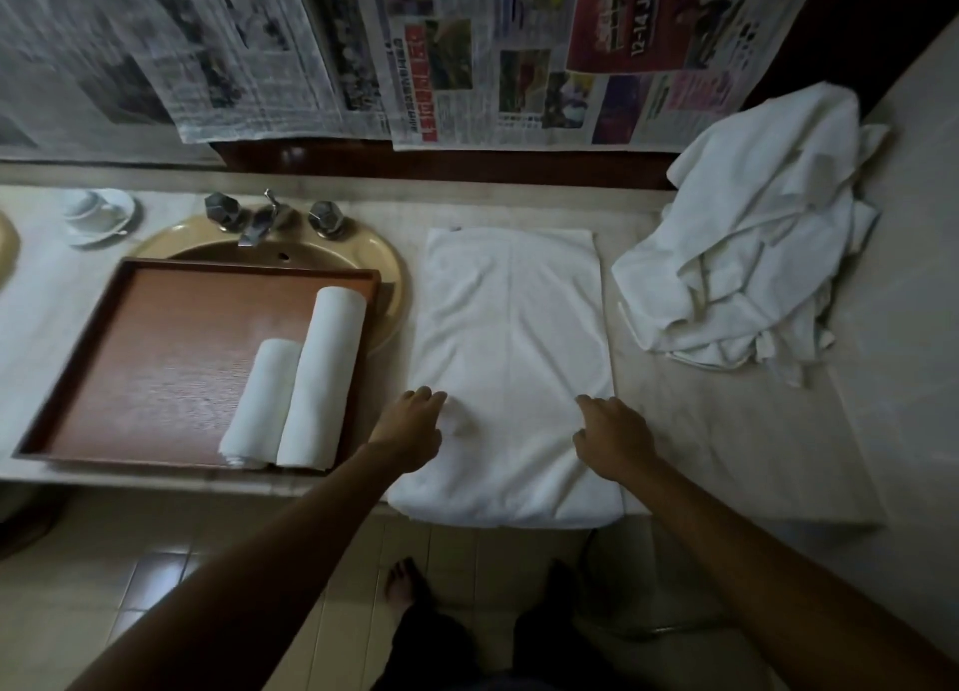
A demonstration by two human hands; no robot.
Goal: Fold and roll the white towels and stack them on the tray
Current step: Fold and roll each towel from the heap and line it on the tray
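Both hands, left hand [415, 420] and right hand [610, 438], rest with relaxed fingers on the folded towel [511, 358]. Each grip is loose and clamps nothing. The towel's long axis runs away from them across the table [726, 457], so I judge rolling goes forward.

Tan oval sink basin [386, 267] far left, chrome tap [258, 223] behind it. White cup on saucer [98, 215] further left. Newspaper sheets [441, 52] hung across far wall. Pale stone counter [726, 431].

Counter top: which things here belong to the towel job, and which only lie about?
Job: folded towel under left hand and right hand; two rolled towels; tray; towel heap.
Lying about: cup and saucer, tap, newspapers.
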